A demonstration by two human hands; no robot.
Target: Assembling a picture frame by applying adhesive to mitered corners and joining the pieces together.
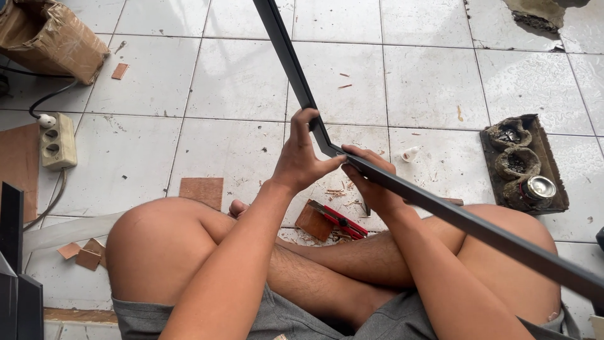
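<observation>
Here, a tiled floor (239,82) carries a seated person holding a black frame (440,211) at its corner joint above the crossed legs. The left hand (302,157) is closed around the corner; the right hand (371,179) pinches the lower bar. A red knife (340,221) lies below.

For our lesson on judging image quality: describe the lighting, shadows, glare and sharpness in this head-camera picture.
Head view: soft, even daylight on the white tiled floor, with only faint shadows under the legs; a bright glint on the metal can; the left hand, right hand and dark frame corner are sharp; the frame's bar looks slightly soft toward the lower right edge.
</observation>
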